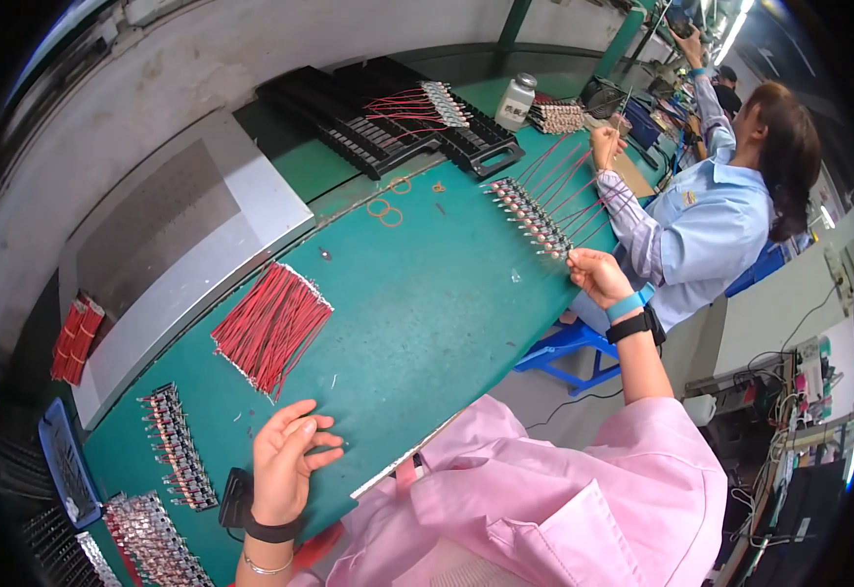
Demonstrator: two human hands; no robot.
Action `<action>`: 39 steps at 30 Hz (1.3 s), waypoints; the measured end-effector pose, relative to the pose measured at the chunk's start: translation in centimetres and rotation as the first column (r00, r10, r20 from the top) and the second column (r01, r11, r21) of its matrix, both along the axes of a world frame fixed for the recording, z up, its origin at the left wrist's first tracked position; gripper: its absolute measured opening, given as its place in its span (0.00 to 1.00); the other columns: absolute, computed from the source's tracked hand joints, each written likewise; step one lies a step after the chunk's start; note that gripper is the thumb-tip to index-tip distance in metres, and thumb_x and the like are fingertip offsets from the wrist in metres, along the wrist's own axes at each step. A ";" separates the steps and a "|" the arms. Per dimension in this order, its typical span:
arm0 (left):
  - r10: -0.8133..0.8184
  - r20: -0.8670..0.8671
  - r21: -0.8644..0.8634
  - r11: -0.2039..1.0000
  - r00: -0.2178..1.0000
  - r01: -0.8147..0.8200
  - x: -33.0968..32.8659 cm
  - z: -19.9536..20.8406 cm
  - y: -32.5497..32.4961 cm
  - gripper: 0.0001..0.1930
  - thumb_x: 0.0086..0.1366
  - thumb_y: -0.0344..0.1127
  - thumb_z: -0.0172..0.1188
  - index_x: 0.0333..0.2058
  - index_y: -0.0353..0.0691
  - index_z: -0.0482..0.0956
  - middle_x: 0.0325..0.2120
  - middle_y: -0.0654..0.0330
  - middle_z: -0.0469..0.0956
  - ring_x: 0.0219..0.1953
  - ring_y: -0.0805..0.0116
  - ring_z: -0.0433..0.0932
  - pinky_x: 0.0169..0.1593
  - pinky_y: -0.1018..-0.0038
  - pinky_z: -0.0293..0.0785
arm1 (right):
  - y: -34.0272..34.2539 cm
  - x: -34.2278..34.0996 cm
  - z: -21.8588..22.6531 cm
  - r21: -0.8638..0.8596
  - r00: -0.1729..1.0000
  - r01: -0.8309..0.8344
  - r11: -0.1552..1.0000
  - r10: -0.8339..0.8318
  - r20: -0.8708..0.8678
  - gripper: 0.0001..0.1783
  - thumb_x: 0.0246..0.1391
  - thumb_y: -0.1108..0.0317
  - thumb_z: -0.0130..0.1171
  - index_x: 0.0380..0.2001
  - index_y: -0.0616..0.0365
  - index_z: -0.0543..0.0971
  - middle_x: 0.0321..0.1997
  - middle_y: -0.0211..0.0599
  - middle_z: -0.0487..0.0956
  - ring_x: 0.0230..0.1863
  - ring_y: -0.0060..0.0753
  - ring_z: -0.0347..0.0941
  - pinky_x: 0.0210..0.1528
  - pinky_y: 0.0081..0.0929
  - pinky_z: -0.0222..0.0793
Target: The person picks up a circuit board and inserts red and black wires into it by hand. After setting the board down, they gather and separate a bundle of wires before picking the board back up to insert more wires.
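At the right of the table, my right hand pinches the near end of a strip of small electronic parts with long dark red wires trailing from its far side. My left hand hovers over the near left table edge, its fingers apart and a little curled, with nothing visible in them. Just beyond it lies a flat bundle of short red wires. To its left rests another strip of parts, and nearer the edge a thicker stack of board strips.
Black slotted trays stand at the back, with a wired strip on one. Beside them is a white-lidded jar. Rubber bands lie on the green table. A co-worker in light blue sits at the right.
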State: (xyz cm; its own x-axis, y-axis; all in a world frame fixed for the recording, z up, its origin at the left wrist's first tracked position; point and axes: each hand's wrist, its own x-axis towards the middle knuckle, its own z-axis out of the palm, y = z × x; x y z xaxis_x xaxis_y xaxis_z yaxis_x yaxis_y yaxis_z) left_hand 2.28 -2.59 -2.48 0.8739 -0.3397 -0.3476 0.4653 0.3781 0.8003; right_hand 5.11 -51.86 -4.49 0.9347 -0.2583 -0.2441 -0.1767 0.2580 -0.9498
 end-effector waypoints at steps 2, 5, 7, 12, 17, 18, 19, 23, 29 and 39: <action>0.004 0.006 0.006 1.000 1.000 -0.004 0.0 -0.2 0.2 0.13 0.60 0.28 0.47 0.44 0.31 0.65 0.33 0.53 0.73 0.31 0.65 0.77 0.32 0.73 0.78 | -0.4 0.1 -0.1 0.003 1.000 0.022 1.000 -0.022 -0.009 0.05 0.50 0.73 0.53 0.28 0.65 0.73 0.25 0.30 0.73 0.21 0.16 0.65 0.24 0.12 0.64; 0.009 0.009 0.003 1.000 1.000 -0.009 0.0 -0.3 0.4 0.13 0.60 0.28 0.47 0.44 0.31 0.65 0.33 0.53 0.73 0.30 0.66 0.77 0.32 0.74 0.78 | -1.0 0.2 -0.3 0.004 0.998 0.057 0.998 -0.057 -0.031 0.05 0.50 0.74 0.53 0.28 0.65 0.73 0.24 0.30 0.72 0.22 0.16 0.65 0.24 0.12 0.64; 0.008 0.005 -0.016 1.000 1.000 -0.008 0.0 -0.3 0.5 0.13 0.60 0.28 0.47 0.44 0.31 0.65 0.33 0.53 0.73 0.30 0.66 0.77 0.31 0.75 0.78 | -1.6 0.3 -0.6 -0.010 0.995 0.083 0.997 -0.083 -0.052 0.05 0.50 0.74 0.53 0.29 0.65 0.73 0.25 0.30 0.72 0.22 0.17 0.65 0.24 0.12 0.64; 0.007 -0.013 -0.019 1.000 1.000 -0.008 0.0 -0.3 1.0 0.14 0.60 0.28 0.47 0.45 0.31 0.65 0.33 0.53 0.73 0.30 0.66 0.77 0.30 0.75 0.78 | -1.7 0.9 0.0 -0.024 0.981 0.106 0.994 -0.109 -0.160 0.05 0.50 0.72 0.54 0.27 0.63 0.73 0.23 0.28 0.72 0.20 0.15 0.64 0.20 0.11 0.63; 0.003 -0.038 -0.040 0.999 0.999 -0.005 0.2 0.3 1.3 0.14 0.60 0.27 0.47 0.45 0.30 0.64 0.33 0.53 0.73 0.29 0.66 0.76 0.30 0.75 0.78 | -1.4 1.5 1.3 -0.151 0.932 0.113 0.982 -0.157 -0.326 0.05 0.50 0.70 0.54 0.25 0.60 0.73 0.21 0.25 0.72 0.17 0.13 0.63 0.15 0.10 0.59; 0.008 -0.043 -0.045 0.999 0.999 -0.009 0.1 0.5 1.3 0.14 0.60 0.27 0.47 0.45 0.30 0.64 0.33 0.53 0.73 0.29 0.66 0.76 0.30 0.75 0.78 | -1.3 1.8 1.5 -0.179 0.919 0.111 0.978 -0.169 -0.356 0.07 0.50 0.68 0.55 0.23 0.59 0.72 0.20 0.24 0.71 0.16 0.12 0.61 0.14 0.10 0.57; 0.011 -0.047 -0.049 0.999 0.999 -0.013 0.0 0.8 1.2 0.14 0.60 0.27 0.47 0.45 0.30 0.64 0.33 0.53 0.73 0.29 0.66 0.76 0.30 0.75 0.78 | -1.2 2.1 1.7 -0.206 0.905 0.109 0.972 -0.183 -0.384 0.09 0.50 0.66 0.55 0.22 0.57 0.72 0.19 0.23 0.70 0.15 0.12 0.60 0.12 0.10 0.54; -0.006 -0.088 -0.033 0.999 0.996 0.003 0.0 1.7 1.1 0.14 0.60 0.27 0.47 0.45 0.31 0.64 0.33 0.53 0.73 0.29 0.66 0.76 0.29 0.76 0.78 | -1.1 2.6 2.4 -0.308 0.863 0.103 0.946 -0.239 -0.445 0.11 0.50 0.62 0.56 0.19 0.55 0.72 0.16 0.21 0.69 0.13 0.11 0.58 0.10 0.10 0.48; 0.018 -0.151 -0.036 0.999 0.988 -0.023 -0.1 2.1 1.3 0.14 0.59 0.27 0.48 0.45 0.31 0.64 0.33 0.53 0.73 0.29 0.67 0.76 0.29 0.76 0.77 | -1.5 3.5 0.7 -0.512 0.850 0.062 0.857 -0.314 -0.423 0.13 0.46 0.58 0.59 0.19 0.53 0.73 0.13 0.21 0.68 0.09 0.11 0.56 0.08 0.10 0.44; 0.020 -0.120 -0.035 0.999 0.993 -0.024 0.5 2.0 2.2 0.15 0.58 0.26 0.50 0.44 0.31 0.65 0.32 0.54 0.73 0.27 0.70 0.75 0.26 0.77 0.76 | -2.9 3.2 0.0 -0.529 0.861 0.032 0.848 -0.292 -0.416 0.10 0.47 0.58 0.59 0.22 0.51 0.73 0.16 0.18 0.67 0.14 0.10 0.59 0.10 0.09 0.46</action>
